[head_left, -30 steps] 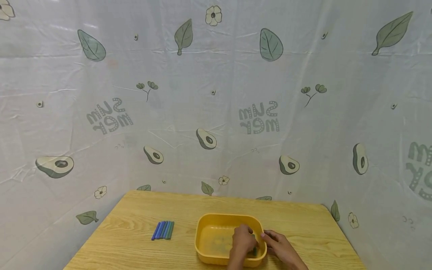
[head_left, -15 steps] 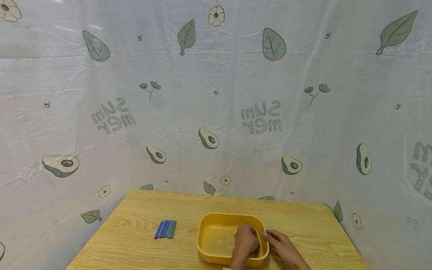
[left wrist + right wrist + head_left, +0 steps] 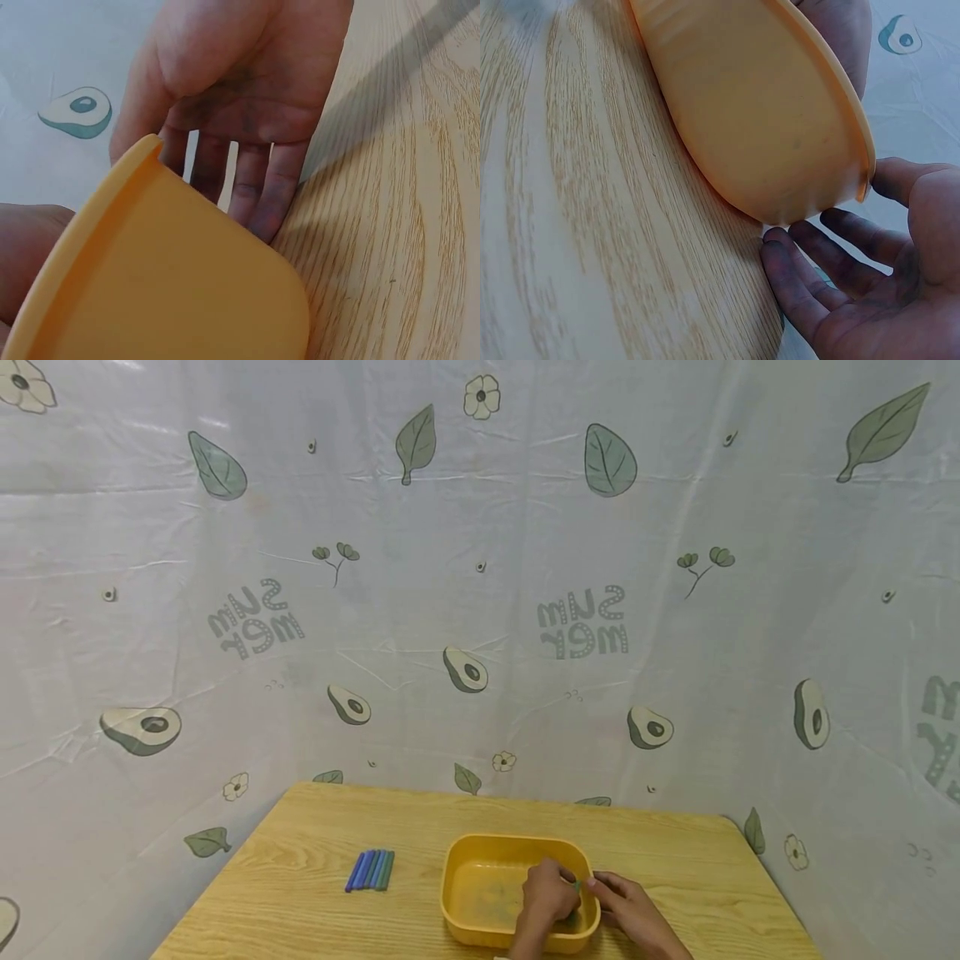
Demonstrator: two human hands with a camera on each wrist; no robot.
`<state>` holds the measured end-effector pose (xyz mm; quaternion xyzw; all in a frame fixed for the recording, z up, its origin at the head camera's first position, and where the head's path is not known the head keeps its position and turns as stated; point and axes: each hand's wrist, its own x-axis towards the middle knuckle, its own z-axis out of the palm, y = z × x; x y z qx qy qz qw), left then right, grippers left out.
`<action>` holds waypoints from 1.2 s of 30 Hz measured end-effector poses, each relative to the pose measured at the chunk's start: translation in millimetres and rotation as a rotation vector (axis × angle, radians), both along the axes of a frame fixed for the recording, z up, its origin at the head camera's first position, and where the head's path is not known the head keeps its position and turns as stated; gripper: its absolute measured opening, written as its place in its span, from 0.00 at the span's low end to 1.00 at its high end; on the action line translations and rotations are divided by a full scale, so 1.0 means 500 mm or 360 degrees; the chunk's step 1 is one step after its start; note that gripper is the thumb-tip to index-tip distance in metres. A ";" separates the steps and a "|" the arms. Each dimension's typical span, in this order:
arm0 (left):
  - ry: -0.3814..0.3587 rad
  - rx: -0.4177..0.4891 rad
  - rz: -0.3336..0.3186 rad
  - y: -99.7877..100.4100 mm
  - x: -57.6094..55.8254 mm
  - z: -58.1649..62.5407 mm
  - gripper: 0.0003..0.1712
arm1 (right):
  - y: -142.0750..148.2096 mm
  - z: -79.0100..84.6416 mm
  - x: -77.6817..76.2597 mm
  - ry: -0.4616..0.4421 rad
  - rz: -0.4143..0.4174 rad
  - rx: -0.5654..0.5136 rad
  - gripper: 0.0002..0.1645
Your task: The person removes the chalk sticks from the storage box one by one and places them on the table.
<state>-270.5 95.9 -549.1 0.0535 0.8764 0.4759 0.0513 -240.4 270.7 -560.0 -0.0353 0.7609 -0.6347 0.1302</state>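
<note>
A yellow plastic tub (image 3: 480, 935) stands on the wooden table, its floor marked with faint smudges. My left hand (image 3: 549, 893) reaches into its right end, fingers curled down around a green stick (image 3: 577, 886), probably chalk, of which only the tip shows. In the left wrist view just a part of my left hand (image 3: 28, 259) appears behind the tub's rim. My right hand (image 3: 881, 262) holds the tub's right end, thumb at the rim and fingers against the outer wall. Dark smudges colour its fingers. The wall hides the tub's contents in both wrist views.
Several blue and green sticks (image 3: 370, 870), chalk-like, lie side by side on the table (image 3: 300, 910) left of the tub. A pale curtain (image 3: 405, 718) printed with leaves and avocados hangs behind and beside the table.
The head view has shifted slightly. My left hand has moved a little within the tub, and the green stick's tip has come nearer the right wall. My right hand keeps its hold.
</note>
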 end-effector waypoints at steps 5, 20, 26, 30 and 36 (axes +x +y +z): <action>0.0026 0.0075 -0.0053 -0.009 0.003 -0.001 0.10 | 0.002 0.002 0.003 0.0007 0.0030 -0.0017 0.46; -0.0128 0.0258 -0.0151 -0.038 0.010 0.013 0.13 | 0.004 -0.001 0.008 0.0047 0.0114 -0.0086 0.44; -0.0111 0.0412 -0.0160 -0.063 0.002 0.021 0.17 | 0.006 0.000 0.006 0.0050 0.0126 -0.0089 0.45; -0.0076 0.0442 -0.0144 -0.083 -0.002 0.024 0.17 | 0.007 -0.002 0.005 0.0049 0.0124 -0.0075 0.46; -0.0145 0.0552 -0.0155 -0.118 -0.013 0.033 0.16 | 0.006 -0.002 0.000 0.0027 0.0098 -0.0058 0.47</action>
